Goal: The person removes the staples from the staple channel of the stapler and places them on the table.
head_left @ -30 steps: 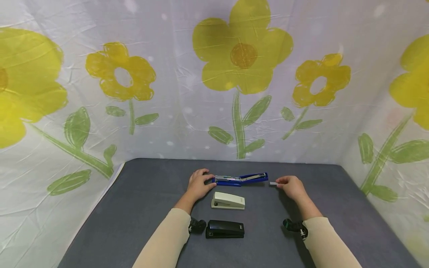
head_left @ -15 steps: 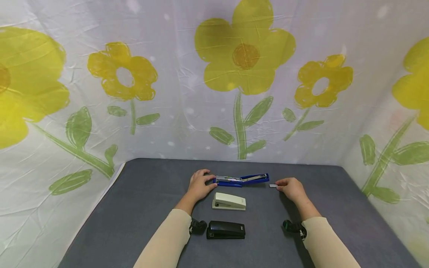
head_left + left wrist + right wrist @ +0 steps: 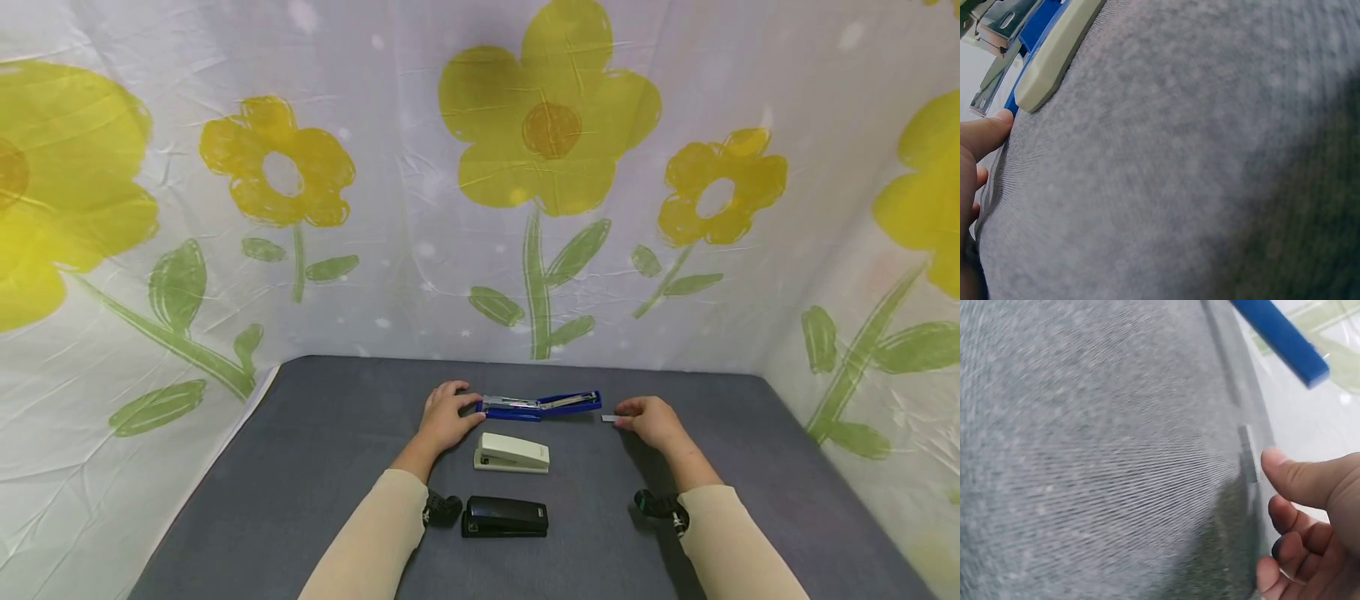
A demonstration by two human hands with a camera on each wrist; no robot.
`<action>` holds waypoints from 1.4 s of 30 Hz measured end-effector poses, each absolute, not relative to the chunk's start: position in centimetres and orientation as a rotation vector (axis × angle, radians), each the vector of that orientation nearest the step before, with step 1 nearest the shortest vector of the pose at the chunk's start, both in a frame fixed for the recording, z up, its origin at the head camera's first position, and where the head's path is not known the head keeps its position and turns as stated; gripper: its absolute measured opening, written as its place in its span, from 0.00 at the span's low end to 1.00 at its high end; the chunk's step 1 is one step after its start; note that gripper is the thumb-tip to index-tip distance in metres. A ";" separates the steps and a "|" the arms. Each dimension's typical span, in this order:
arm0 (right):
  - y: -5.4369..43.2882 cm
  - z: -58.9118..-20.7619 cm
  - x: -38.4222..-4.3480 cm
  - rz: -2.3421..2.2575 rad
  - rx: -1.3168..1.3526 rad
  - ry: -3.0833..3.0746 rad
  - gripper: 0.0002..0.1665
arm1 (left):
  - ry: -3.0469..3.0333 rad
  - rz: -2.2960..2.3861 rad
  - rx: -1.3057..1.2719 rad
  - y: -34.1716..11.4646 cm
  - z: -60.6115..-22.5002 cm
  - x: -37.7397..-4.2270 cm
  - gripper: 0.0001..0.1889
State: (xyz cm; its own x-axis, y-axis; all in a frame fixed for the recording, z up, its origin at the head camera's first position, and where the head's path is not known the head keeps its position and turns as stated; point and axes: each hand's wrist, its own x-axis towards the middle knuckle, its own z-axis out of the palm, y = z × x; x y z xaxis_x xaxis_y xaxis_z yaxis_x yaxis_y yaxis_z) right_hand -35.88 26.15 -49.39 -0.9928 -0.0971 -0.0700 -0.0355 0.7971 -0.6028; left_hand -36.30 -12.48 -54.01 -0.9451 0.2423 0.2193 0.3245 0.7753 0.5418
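Note:
In the head view, a blue stapler (image 3: pixel 540 405) lies opened out lengthwise at the back, its metal rail and inner parts showing. My left hand (image 3: pixel 445 419) grips its left end; in the left wrist view, the thumb (image 3: pixel 999 125) touches the blue edge. My right hand (image 3: pixel 654 422) is beyond the stapler's right end, beside a small grey strip (image 3: pixel 608 418), seemingly staples. From the right wrist, the strip (image 3: pixel 1248 453) shows a slight gap from the thumb, and the other fingers curl loosely. The index fingertip is hidden there.
A cream stapler (image 3: pixel 512 452) stands in front of the blue one, with a black stapler (image 3: pixel 505 517) nearer still. All are on a dark grey tabletop (image 3: pixel 300 500). Flower-printed sheeting (image 3: pixel 405 275) rises behind and at the sides.
The view shifts slightly. Both hands, the blue stapler and the strip keep nearly the same places relative to one another.

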 end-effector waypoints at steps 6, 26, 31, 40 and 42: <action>25.8 -48.3 -35.8 -0.978 -0.118 2.933 0.22 | -2.838 -0.890 -0.453 -12.5 -54.1 -36.4 0.19; 19.4 -42.7 -36.1 -1.070 -0.367 3.055 0.17 | -2.822 -0.902 -0.458 -12.5 -54.3 -36.6 0.19; 17.6 -42.4 -36.3 -1.079 -0.398 3.024 0.16 | -2.811 -0.898 -0.473 -12.6 -54.4 -36.6 0.19; 13.7 -42.6 -36.3 -1.011 -0.458 2.983 0.15 | -2.825 -0.875 -0.472 -12.6 -54.2 -36.5 0.19; 13.0 -42.8 -36.4 -0.979 -0.474 2.975 0.15 | -2.826 -0.873 -0.469 -12.6 -54.3 -36.6 0.19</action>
State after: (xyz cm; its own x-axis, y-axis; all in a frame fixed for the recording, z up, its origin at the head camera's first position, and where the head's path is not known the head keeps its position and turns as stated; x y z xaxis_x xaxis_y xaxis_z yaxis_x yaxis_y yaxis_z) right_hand -36.35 13.02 -42.75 -0.9550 -0.2726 0.1170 -0.2888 0.7641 -0.5768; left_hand -36.59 -12.58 -54.26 -0.9403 0.2514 0.2292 0.3369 0.7819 0.5245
